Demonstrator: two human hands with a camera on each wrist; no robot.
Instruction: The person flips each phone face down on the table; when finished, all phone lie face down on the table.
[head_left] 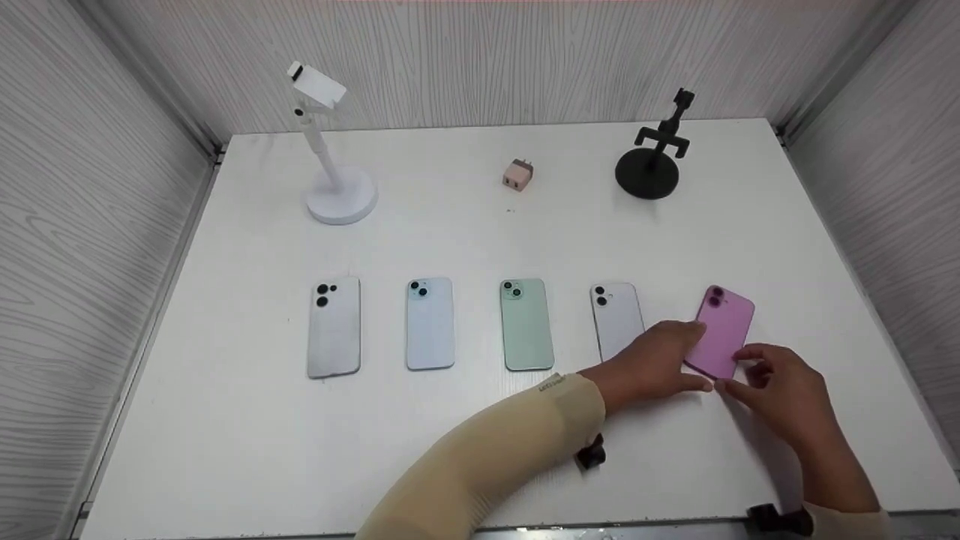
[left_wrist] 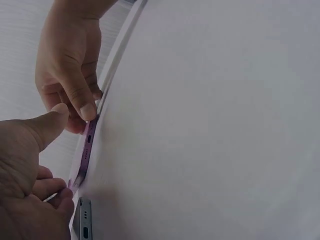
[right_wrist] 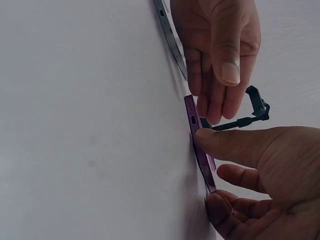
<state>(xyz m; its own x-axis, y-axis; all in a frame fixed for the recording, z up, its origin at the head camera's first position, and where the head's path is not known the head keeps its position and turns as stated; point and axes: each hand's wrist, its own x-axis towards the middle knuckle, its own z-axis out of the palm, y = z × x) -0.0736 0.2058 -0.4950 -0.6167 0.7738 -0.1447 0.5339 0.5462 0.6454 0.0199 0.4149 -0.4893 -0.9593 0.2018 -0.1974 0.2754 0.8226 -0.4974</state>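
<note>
A pink smartphone (head_left: pixel 726 330) lies back-up and slightly tilted at the right end of a row of phones. My left hand (head_left: pixel 661 358) reaches across from the left, its fairly straight fingers touching the phone's left edge. At the lower right corner, my right hand (head_left: pixel 789 391) pinches the phone, thumb against the bottom edge and curled fingers along the right side. The right wrist view shows that thumb on the pink phone's (right_wrist: pixel 191 107) port edge. Left of it a white phone (head_left: pixel 616 319) is partly covered by my left hand.
Further left in the row lie a green phone (head_left: pixel 527 326), a light blue phone (head_left: pixel 430 326) and a silver phone (head_left: pixel 334 330). Behind stand a white phone stand (head_left: pixel 341 199), a pink charger plug (head_left: pixel 517 175) and a black phone stand (head_left: pixel 646 174). Grey walls enclose the white table (head_left: pixel 247 450).
</note>
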